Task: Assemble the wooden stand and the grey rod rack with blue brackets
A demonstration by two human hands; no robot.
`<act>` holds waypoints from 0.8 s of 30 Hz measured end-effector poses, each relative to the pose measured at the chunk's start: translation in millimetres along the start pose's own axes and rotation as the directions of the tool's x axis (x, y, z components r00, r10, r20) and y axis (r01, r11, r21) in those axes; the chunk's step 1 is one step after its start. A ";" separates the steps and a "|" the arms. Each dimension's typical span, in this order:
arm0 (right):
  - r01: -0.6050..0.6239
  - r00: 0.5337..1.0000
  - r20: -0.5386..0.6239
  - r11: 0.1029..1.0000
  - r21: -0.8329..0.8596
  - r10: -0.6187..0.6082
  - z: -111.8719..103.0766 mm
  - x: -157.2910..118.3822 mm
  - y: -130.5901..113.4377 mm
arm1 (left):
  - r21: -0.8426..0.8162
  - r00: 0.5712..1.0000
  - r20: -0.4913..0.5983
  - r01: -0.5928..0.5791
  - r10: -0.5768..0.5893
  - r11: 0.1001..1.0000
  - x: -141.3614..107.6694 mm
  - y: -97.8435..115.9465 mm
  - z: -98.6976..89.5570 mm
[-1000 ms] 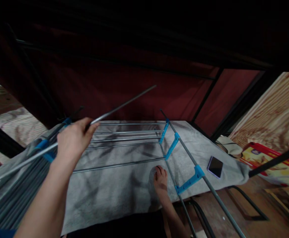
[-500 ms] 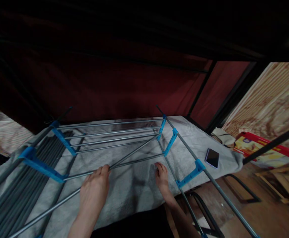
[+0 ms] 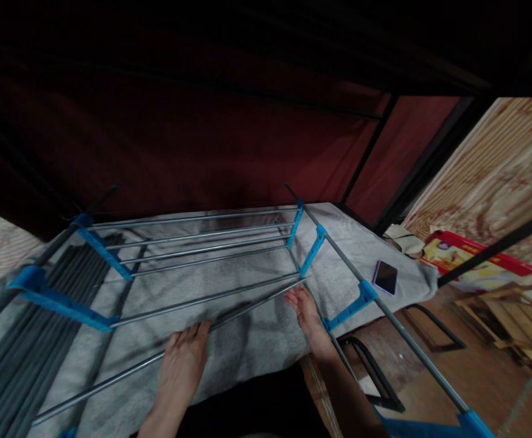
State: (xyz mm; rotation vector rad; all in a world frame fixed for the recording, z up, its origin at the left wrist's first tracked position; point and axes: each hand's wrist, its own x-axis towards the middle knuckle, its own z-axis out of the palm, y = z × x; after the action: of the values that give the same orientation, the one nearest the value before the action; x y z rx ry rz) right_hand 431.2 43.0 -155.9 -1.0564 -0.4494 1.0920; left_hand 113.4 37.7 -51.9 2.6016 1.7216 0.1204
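Observation:
My left hand (image 3: 184, 359) is closed around a long metal tube (image 3: 111, 382) that slants from the lower left up to the right. The tube's right end lies by a blue plastic bracket (image 3: 310, 258) of a partly assembled rack. My right hand (image 3: 310, 319) is open just below that end, its fingers stretched out; whether they touch the tube I cannot tell. Several crossbars (image 3: 202, 299) span the rack between blue brackets on both sides. Another blue bracket (image 3: 350, 309) is to the right of my right hand.
A bundle of grey tubes (image 3: 42, 328) lies at the left on the grey cloth (image 3: 252, 340). A phone (image 3: 386, 278) rests on the right side. Beyond are a red and yellow box (image 3: 471, 258) and a wooden stool (image 3: 517, 316). Dark posts frame a red curtain (image 3: 229, 152).
My left hand has lowered toward me with the tube, whose right end swung nearer to the right-hand brackets. My right hand has moved slightly up and right, its fingers now more spread.

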 end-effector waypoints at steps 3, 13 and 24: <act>-0.039 0.999 0.035 0.993 0.110 0.035 6.0 1.1 -3.9 | 0.002 0.999 -0.032 -0.011 0.011 1.000 1.3 -7.3 7.8; -0.131 0.989 0.105 0.960 0.246 0.108 13.9 6.0 -2.3 | 0.043 0.991 -0.135 0.018 -0.012 0.999 13.5 -24.1 37.9; -0.019 0.999 0.032 0.986 0.166 0.014 -27.4 15.4 28.7 | -0.065 0.952 -0.280 0.112 -0.126 0.992 4.9 -31.4 58.5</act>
State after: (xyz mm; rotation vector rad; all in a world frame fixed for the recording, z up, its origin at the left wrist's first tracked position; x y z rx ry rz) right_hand 444.1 45.7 -196.3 -0.8984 -0.3674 1.1418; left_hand 90.8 56.0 -111.8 2.5389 1.9274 0.5516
